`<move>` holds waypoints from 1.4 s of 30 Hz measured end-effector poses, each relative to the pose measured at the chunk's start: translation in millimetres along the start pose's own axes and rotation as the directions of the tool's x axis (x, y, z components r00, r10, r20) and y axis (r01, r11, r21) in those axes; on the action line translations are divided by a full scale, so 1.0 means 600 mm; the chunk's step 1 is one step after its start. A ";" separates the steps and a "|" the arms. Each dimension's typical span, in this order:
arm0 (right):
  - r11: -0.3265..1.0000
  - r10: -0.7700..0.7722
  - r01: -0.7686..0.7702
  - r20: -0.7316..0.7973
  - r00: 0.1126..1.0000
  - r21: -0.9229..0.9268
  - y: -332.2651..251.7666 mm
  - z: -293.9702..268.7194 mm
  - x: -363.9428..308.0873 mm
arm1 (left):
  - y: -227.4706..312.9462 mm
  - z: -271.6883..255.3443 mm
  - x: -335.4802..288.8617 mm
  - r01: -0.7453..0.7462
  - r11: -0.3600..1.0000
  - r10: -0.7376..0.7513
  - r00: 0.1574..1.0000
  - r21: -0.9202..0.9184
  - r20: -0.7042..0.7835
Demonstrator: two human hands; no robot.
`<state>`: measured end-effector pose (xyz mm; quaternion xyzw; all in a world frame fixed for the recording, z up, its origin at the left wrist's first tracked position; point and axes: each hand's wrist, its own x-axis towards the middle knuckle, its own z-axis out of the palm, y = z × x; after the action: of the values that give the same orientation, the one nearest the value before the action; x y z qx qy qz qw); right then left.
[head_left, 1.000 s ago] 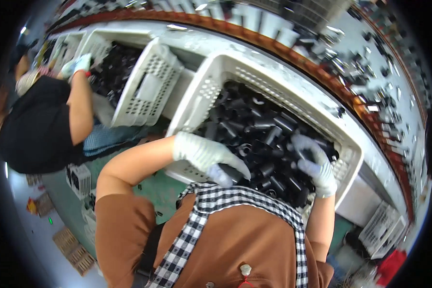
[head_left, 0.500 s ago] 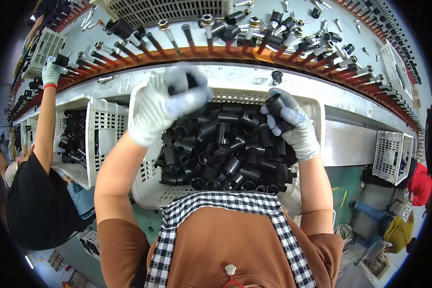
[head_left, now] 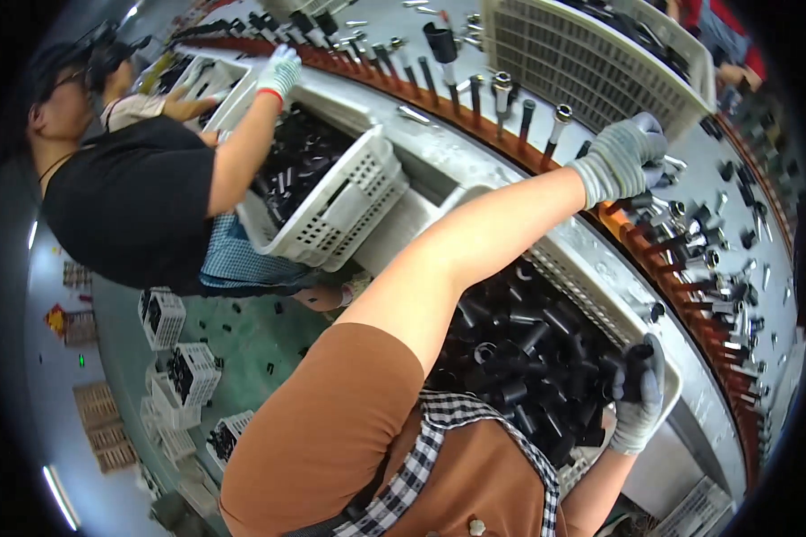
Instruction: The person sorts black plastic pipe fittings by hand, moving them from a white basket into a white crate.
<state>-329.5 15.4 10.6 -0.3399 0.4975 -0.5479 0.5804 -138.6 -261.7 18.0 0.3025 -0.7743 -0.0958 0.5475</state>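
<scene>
My left hand (head_left: 620,163), in a striped work glove, reaches far over the row of upright rods (head_left: 521,125) on the bench. Its fingers are bent, and whatever lies in them is hidden by the hand. At the right end of the white crate (head_left: 670,394), my right hand (head_left: 638,398) is gloved too, with its fingers curled around a short black tube (head_left: 639,354). Below my left forearm, the crate holds a heap of short black tubes (head_left: 533,362). Silver metal fittings top several rods near my left hand.
A large beige crate (head_left: 582,67) stands on the bench beyond the rods. Loose metal fittings and black tubes lie around it. To the left, a co-worker (head_left: 134,197) reaches over another white crate (head_left: 349,206). Crates (head_left: 197,367) of black parts stand on the green floor.
The view has swung left. My left hand has gone from above the crate out to the rods on the bench. My right hand stays by the crate's right end.
</scene>
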 end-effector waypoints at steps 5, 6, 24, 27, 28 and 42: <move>0.997 -0.008 0.006 0.018 1.000 0.073 0.013 -0.016 0.027 | -0.060 -0.035 -0.022 0.038 0.996 -0.056 0.970 -0.078 -0.237; 0.998 -0.003 0.002 0.018 1.000 0.060 0.010 -0.018 0.027 | -0.063 -0.042 -0.022 0.043 0.997 -0.060 0.964 -0.070 -0.258; 0.524 -0.512 0.317 0.005 0.859 -0.791 -0.194 0.042 0.195 | 0.095 -0.228 -0.246 0.576 0.708 -0.575 0.806 -0.409 0.139; 0.162 -0.612 0.395 0.222 0.759 -0.904 -0.196 0.059 0.263 | 0.084 -0.223 -0.247 0.512 0.767 -0.520 0.849 -0.386 0.093; 0.165 -0.591 0.369 0.208 0.779 -0.915 -0.195 0.090 0.274 | 0.080 -0.223 -0.250 0.498 0.772 -0.518 0.853 -0.394 0.061; -0.137 -0.411 0.491 0.500 0.762 -0.860 -0.137 0.324 0.352 | 0.052 -0.204 -0.260 0.471 0.842 -0.432 0.881 -0.263 0.194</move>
<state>-189.6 -233.6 97.7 -0.7998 0.5601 -0.2150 -0.0210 -5.1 -125.3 -43.4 0.3823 -0.6904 -0.3586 0.4986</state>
